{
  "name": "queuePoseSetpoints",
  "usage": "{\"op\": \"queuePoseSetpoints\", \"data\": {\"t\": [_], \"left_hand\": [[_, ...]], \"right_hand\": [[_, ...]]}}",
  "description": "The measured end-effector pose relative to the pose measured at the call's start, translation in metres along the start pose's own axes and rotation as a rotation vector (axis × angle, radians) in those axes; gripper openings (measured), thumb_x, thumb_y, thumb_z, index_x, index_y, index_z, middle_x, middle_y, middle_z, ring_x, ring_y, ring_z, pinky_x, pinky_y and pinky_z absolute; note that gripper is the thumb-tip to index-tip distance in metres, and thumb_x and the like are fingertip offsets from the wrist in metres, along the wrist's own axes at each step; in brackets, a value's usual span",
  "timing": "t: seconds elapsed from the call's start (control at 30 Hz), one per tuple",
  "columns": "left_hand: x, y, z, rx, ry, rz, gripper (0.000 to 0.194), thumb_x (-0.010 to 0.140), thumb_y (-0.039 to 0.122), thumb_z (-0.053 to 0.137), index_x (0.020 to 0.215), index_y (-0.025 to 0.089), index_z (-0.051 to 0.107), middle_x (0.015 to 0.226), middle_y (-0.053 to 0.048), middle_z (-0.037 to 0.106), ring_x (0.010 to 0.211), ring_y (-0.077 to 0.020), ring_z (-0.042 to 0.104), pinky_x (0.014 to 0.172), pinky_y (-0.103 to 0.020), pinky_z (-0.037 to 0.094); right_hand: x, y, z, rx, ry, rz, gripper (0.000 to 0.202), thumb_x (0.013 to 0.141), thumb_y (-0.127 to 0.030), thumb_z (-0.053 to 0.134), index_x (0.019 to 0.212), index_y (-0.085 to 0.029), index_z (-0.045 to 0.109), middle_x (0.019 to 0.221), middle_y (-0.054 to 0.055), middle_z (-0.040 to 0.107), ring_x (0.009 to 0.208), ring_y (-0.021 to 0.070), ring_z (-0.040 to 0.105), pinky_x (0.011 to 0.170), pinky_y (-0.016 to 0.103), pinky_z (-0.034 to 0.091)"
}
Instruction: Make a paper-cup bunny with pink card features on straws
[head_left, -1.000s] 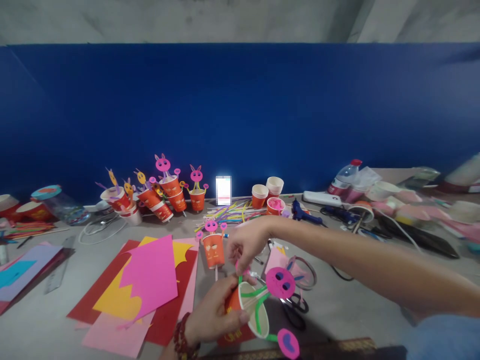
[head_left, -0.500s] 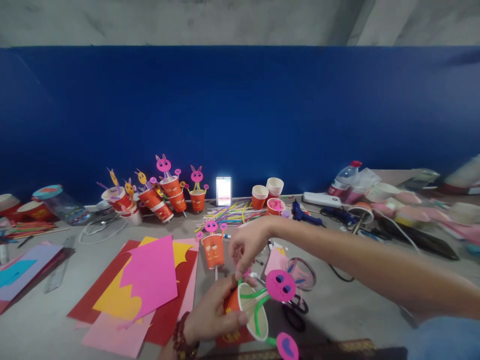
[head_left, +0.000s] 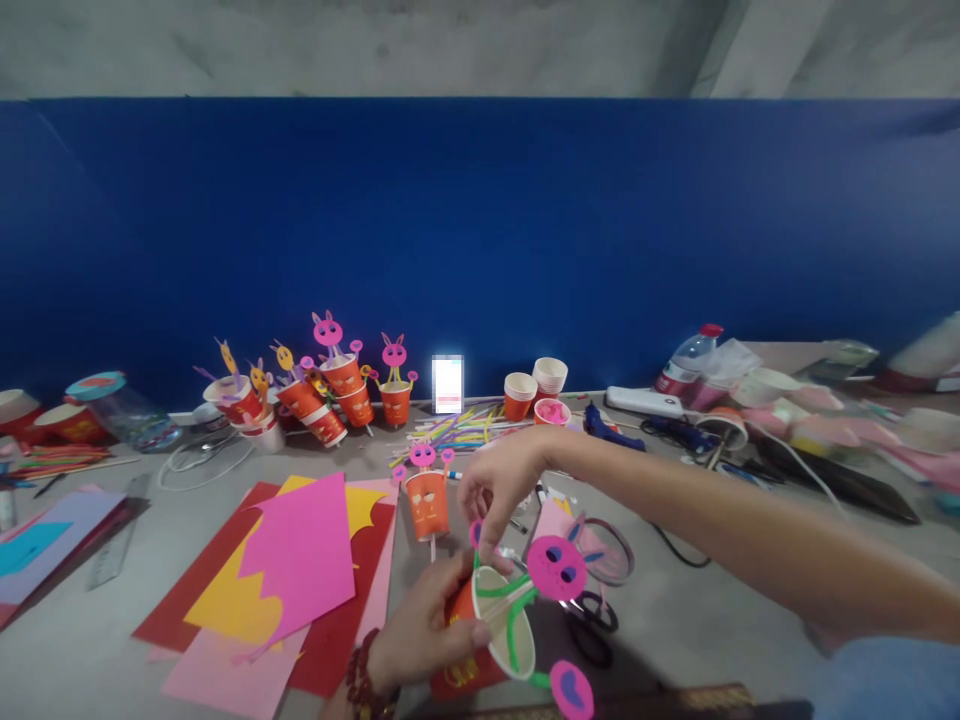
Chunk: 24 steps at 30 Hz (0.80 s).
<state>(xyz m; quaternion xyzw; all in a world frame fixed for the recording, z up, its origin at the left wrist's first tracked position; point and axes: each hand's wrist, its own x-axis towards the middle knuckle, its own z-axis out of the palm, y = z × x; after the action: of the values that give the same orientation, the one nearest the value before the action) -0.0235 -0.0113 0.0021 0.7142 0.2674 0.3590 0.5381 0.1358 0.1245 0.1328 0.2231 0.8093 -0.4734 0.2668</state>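
Note:
My left hand [head_left: 439,630] is wrapped round an orange paper cup [head_left: 459,610], tilted with its mouth to the right and its thumb over the rim. Green pipe cleaners [head_left: 513,640] curve inside the cup and out over its edge. A pink paper face [head_left: 556,568] with blue eyes and ears is on a pale stick coming out of the cup. A pink paper disc with a blue patch [head_left: 572,690] tips the lower pipe cleaner. At the upper rim, the fingers of my right hand [head_left: 501,495] are closed at a second pink disc [head_left: 475,536] on green pipe cleaner.
A finished-looking cup figure [head_left: 427,505] stands just beyond my hands. Pink, yellow and red paper sheets [head_left: 307,560] lie to the left. Scissors [head_left: 589,630] lie right of the cup. Farther back are more cup figures [head_left: 343,378], loose pipe cleaners [head_left: 465,428], stacked cups [head_left: 550,375] and a glue gun [head_left: 611,430].
The pink disc by my right fingertips shows more clearly, left of the finger, where the fingers covered it before. The cup and pink face have shifted slightly left.

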Motion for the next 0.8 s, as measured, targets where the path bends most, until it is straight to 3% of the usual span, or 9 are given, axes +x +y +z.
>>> {"op": "queuePoseSetpoints", "data": {"t": [0.27, 0.4, 0.53, 0.7, 0.8], "left_hand": [[0.001, 0.003, 0.001, 0.028, 0.016, -0.006, 0.061, 0.084, 0.066, 0.057, 0.121, 0.017, 0.063, 0.118, -0.013, 0.068, 0.109, -0.0313, 0.062, 0.097, -0.04, 0.046], [0.001, -0.001, 0.002, 0.024, 0.0, 0.015, 0.06, 0.084, 0.064, 0.058, 0.121, 0.018, 0.064, 0.119, -0.012, 0.068, 0.11, -0.0311, 0.061, 0.1, -0.041, 0.044], [-0.001, -0.005, 0.003, 0.005, 0.008, 0.003, 0.059, 0.084, 0.063, 0.059, 0.123, 0.018, 0.063, 0.12, -0.011, 0.067, 0.11, -0.031, 0.061, 0.099, -0.041, 0.045], [-0.002, -0.004, 0.001, 0.006, 0.011, -0.017, 0.059, 0.084, 0.063, 0.059, 0.124, 0.018, 0.062, 0.12, -0.012, 0.068, 0.109, -0.031, 0.063, 0.097, -0.04, 0.046], [-0.002, -0.003, 0.001, 0.027, 0.038, -0.033, 0.061, 0.084, 0.064, 0.058, 0.123, 0.018, 0.062, 0.121, -0.013, 0.067, 0.111, -0.0323, 0.061, 0.099, -0.041, 0.045]], "right_hand": [[0.011, 0.006, 0.006, 0.009, -0.037, -0.067, 0.03, 0.073, -0.045, 0.078, 0.072, -0.019, 0.062, 0.067, -0.005, 0.063, 0.069, 0.0159, 0.063, 0.059, 0.025, 0.047], [0.016, 0.007, 0.007, 0.031, -0.102, -0.06, 0.028, 0.074, -0.041, 0.078, 0.07, -0.018, 0.062, 0.064, -0.005, 0.064, 0.065, 0.015, 0.064, 0.06, 0.025, 0.049], [0.016, 0.009, 0.005, 0.038, -0.079, -0.04, 0.029, 0.072, -0.042, 0.08, 0.071, -0.018, 0.064, 0.064, -0.006, 0.065, 0.064, 0.0141, 0.064, 0.061, 0.025, 0.05], [0.013, 0.011, 0.002, 0.085, -0.07, 0.005, 0.037, 0.069, -0.052, 0.08, 0.075, -0.018, 0.067, 0.069, -0.002, 0.069, 0.077, 0.0189, 0.069, 0.063, 0.025, 0.053], [0.012, 0.01, 0.004, 0.07, -0.011, -0.001, 0.037, 0.071, -0.052, 0.079, 0.074, -0.017, 0.066, 0.067, -0.002, 0.068, 0.071, 0.0168, 0.067, 0.062, 0.025, 0.053]]}}
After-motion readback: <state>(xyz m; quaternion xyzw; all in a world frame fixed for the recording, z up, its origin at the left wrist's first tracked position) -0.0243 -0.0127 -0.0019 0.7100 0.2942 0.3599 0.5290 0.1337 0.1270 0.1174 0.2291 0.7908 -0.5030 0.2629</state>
